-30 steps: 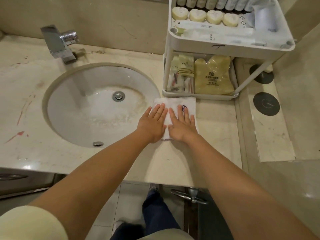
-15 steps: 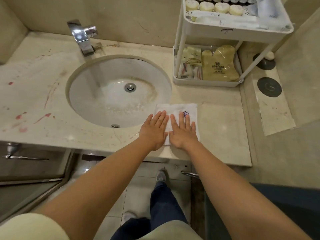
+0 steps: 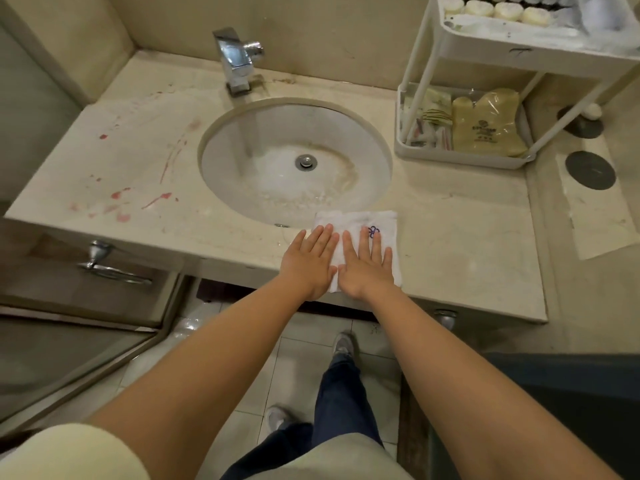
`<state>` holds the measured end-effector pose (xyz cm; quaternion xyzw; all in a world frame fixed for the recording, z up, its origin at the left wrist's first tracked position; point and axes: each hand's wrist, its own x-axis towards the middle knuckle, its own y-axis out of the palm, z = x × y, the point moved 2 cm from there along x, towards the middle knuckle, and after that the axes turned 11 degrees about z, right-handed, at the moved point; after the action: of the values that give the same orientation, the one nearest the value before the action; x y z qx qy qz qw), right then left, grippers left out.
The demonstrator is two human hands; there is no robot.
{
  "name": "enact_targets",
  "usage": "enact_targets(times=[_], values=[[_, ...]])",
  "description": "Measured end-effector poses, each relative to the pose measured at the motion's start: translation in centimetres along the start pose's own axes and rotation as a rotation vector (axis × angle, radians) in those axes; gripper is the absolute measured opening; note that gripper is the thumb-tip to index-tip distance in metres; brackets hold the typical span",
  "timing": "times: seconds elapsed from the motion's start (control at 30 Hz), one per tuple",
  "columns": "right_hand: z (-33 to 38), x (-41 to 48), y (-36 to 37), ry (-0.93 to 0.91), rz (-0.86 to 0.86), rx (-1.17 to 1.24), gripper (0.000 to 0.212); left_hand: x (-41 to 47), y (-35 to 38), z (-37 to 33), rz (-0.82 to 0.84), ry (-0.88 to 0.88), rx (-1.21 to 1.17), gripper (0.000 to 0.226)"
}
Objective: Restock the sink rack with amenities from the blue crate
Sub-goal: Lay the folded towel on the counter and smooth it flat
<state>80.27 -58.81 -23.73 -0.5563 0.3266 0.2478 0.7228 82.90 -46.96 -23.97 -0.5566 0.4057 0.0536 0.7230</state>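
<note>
White folded towel point(image 3: 356, 225) lies at the table point(image 3: 460, 237) edge. Left hand point(image 3: 309, 261) and right hand point(image 3: 367, 263) press it side by side. Fingers straight, flat, released.

Beige stone counter point(image 3: 450, 237) was marked with red stains point(image 3: 121, 202) near its left edge. A round basin point(image 3: 242, 140) sat sunk in its middle, browned around the drain point(image 3: 306, 162). A chrome tap point(image 3: 235, 60) stood at the back edge. Walls point(image 3: 329, 36) were plain beige. Floor point(image 3: 301, 341) was pale tile. A chrome rail point(image 3: 110, 268) hung below the front left corner.

Head view, steeply downward, near countertop point(image 3: 450, 237).
</note>
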Motion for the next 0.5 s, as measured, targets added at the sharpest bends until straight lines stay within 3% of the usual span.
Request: enact_targets(times=[0.5], values=[[7.3, 0.7, 1.1, -0.097, 0.05, -0.1, 0.067, -3.5, 3.4, 6.1, 0.025, -0.112, -0.087, 0.064]])
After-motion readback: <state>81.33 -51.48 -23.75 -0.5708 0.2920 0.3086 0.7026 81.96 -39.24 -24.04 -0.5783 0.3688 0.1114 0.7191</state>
